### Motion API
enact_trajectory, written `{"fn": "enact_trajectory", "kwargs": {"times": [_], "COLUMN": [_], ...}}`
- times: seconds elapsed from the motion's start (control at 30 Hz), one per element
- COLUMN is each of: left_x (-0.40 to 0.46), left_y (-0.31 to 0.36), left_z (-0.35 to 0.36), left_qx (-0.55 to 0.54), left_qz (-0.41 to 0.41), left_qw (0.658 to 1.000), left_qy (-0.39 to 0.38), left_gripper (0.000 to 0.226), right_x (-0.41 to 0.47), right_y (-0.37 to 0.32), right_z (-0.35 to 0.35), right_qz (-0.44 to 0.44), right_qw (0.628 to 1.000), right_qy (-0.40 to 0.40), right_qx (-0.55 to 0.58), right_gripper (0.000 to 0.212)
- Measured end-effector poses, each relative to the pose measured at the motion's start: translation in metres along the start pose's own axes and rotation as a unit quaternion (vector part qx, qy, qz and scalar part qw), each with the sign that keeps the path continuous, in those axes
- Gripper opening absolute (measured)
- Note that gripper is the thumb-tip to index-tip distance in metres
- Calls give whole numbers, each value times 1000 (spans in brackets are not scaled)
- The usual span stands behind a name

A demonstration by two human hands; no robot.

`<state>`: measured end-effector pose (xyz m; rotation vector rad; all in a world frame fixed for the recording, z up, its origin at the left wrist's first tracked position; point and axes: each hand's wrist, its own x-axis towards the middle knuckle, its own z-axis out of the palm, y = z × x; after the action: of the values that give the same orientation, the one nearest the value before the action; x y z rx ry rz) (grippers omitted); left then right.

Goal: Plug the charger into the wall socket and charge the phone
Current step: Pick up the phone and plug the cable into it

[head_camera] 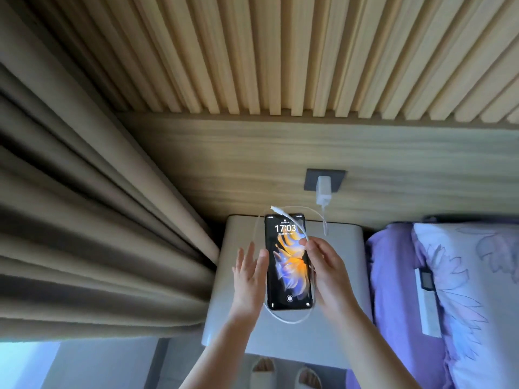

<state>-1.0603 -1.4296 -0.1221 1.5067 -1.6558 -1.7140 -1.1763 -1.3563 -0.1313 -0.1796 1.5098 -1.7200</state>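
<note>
A white charger (323,193) sits plugged into the dark grey wall socket (310,179) on the wooden panel. Its white cable (283,320) loops down around the phone (288,262), which lies face up on the grey bedside table (331,338) with its screen lit, showing 17:03. My right hand (325,272) pinches the cable beside the phone's right edge, and the cable's free plug end (276,209) sticks up above the phone's top. My left hand (248,275) hovers with fingers spread at the phone's left edge, holding nothing.
Heavy beige curtains (98,220) hang at the left, close to the table. A bed with a purple sheet and a floral pillow (463,290) lies at the right. Two slippers (286,373) show on the floor below the table. Wooden slats (280,51) cover the wall above.
</note>
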Motion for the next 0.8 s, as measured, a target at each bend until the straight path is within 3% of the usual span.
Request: {"fn": "enact_trajectory", "kwargs": {"times": [0.07, 0.13, 0.3, 0.57, 0.73, 0.8], "left_x": [-14, -25, -32, -36, -51, -57], "left_y": [21, 41, 92, 155, 201, 216], "left_z": [-7, -11, -11, -40, -50, -51], "left_qx": [-86, -147, -256, -415, -479, -491], "left_qz": [-7, -12, -73, -88, -42, -34], "left_qw": [994, 982, 953, 891, 839, 825], "left_qy": [-75, -116, -148, -164, -255, -279], "left_gripper": [32, 31, 44, 43, 56, 54], "right_x": [-9, -16, -27, -55, -86, -101], "right_y": [-21, -42, -97, -187, -212, -216], "right_z": [5, 10, 27, 46, 57, 61], "right_qz": [-14, -23, -12, -43, -73, -87], "right_qw": [1000, 999, 996, 996, 992, 986], "right_qy": [-12, -21, -40, -49, -101, -130], "right_qx": [5, 17, 80, 64, 7, 54], "right_gripper": [17, 17, 14, 10, 33, 30]}}
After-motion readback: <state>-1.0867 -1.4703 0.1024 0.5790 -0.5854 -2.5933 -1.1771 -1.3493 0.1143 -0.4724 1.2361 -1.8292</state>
